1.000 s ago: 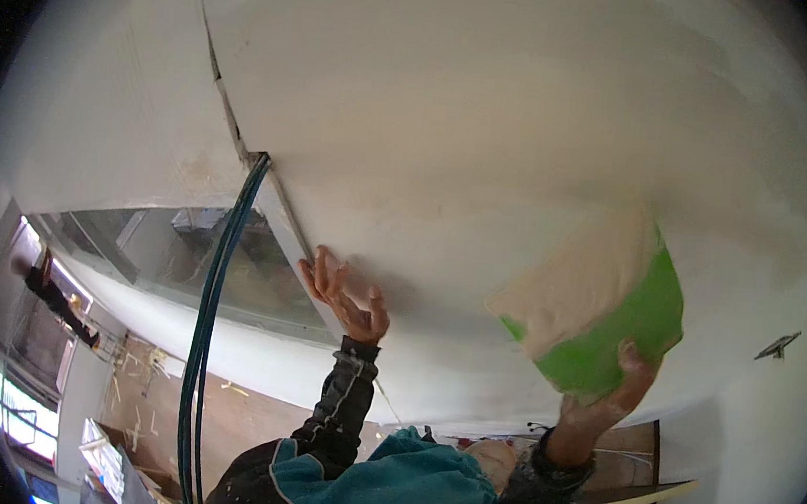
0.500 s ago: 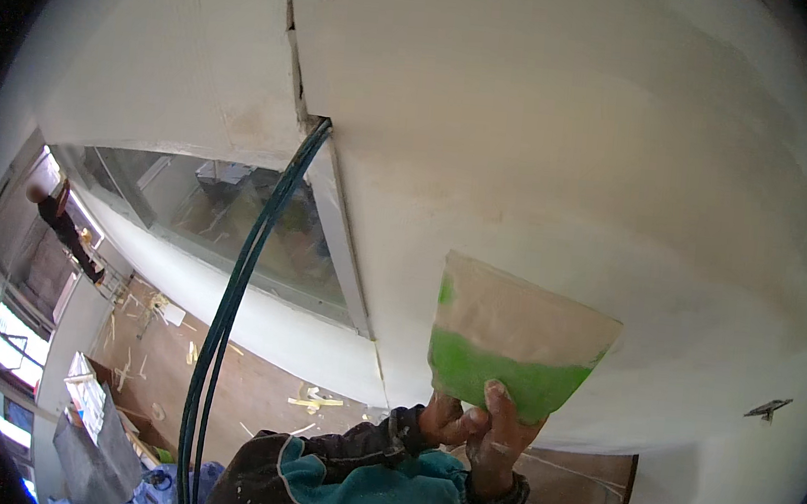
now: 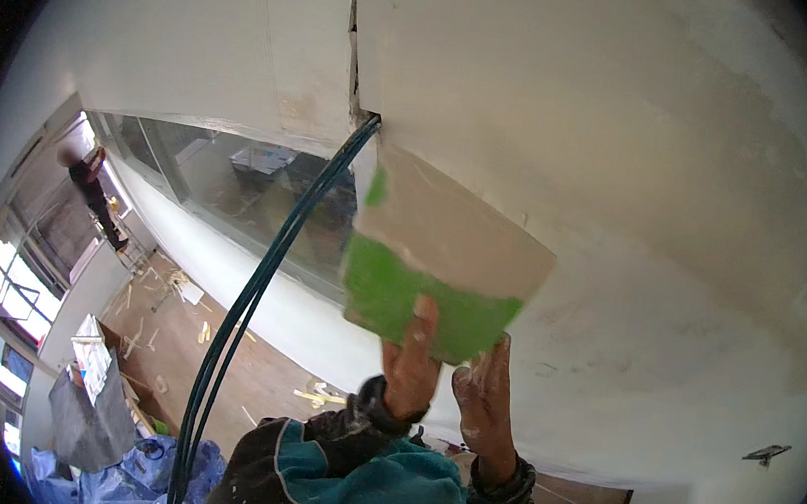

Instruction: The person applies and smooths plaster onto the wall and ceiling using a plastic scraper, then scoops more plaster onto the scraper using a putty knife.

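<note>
A wide, flat green putty spreader is raised in front of the pale wall, its upper part coated with beige filler. My left hand grips its lower edge, one digit lying on the green face and the other fingers hidden behind. Close by the spreader's lower right edge is my right hand, fingers stretched upward with pale dust on them. Whether those fingertips still touch the spreader is hard to see. The spreader's upper left corner overlaps the edge of an interior window.
Dark cables hang from a gap in the pale surface, left of the spreader. Beyond are a window and a floor with scattered scraps. Blue sheeting lies lower left. Another person stands raised at far left.
The spreader has moved left and upward in view. My left hand now has a digit on its green face, while my right hand has slid off that face to the edge. The view has shifted.
</note>
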### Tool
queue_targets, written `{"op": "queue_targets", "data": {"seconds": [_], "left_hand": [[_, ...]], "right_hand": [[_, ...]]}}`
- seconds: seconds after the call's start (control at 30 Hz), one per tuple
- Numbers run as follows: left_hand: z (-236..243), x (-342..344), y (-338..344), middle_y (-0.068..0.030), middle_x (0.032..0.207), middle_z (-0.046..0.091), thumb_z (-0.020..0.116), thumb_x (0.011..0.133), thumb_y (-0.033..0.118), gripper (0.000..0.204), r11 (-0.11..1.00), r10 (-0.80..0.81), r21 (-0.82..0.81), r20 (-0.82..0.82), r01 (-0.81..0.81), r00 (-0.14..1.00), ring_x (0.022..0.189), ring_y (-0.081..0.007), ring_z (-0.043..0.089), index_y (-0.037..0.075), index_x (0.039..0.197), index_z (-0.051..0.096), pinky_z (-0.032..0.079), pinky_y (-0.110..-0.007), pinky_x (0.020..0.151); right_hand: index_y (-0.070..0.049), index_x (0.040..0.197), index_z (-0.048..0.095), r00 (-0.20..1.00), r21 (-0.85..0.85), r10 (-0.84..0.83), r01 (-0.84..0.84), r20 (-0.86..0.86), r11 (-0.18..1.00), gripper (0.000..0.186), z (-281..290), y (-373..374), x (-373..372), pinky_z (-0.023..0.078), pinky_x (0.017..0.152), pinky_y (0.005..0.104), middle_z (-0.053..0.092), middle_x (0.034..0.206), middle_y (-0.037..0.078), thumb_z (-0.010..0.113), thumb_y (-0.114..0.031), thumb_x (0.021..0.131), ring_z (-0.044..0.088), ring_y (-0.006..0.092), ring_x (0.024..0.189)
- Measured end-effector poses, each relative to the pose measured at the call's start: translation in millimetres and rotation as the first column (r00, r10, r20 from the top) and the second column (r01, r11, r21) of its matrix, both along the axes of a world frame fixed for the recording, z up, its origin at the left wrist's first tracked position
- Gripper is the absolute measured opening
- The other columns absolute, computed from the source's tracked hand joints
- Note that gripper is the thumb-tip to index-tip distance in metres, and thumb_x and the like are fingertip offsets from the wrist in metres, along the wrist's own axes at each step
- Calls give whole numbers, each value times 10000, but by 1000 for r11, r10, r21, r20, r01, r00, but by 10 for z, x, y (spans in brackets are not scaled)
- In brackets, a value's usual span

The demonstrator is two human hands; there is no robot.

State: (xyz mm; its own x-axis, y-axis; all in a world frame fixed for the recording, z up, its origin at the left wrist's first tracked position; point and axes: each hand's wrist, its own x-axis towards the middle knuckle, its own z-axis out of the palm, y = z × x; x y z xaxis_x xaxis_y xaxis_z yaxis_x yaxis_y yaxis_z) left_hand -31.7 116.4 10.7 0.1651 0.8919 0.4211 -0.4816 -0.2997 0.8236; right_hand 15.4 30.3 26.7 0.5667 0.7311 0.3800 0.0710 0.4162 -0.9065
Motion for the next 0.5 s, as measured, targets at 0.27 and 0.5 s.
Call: {"op": "queue_targets", "data": {"seconds": [0.27,0.5], "left_hand": [[1129,-492,446,-216,1240,505,504,990,119,456,949,143,310,-242,-63,960,1083,-267,529,-50,1390,363,445,-349,934],[1514,-295,867,-266,1428,382,432,926,-26,679,651,394,753,-226,-97,891,1304,-338,443,-8,1525,113,369,-429,1082]], "right_hand": [[24,1257,450,981,-105,70,-90,-183,990,444,-758,-100,355,522,808,341,681,998,169,519,-338,1008,647,219,915],[26,1249,461,978,-36,121,-129,-170,991,416,-725,-21,391,531,776,327,688,959,161,513,-313,1014,657,204,858]]}}
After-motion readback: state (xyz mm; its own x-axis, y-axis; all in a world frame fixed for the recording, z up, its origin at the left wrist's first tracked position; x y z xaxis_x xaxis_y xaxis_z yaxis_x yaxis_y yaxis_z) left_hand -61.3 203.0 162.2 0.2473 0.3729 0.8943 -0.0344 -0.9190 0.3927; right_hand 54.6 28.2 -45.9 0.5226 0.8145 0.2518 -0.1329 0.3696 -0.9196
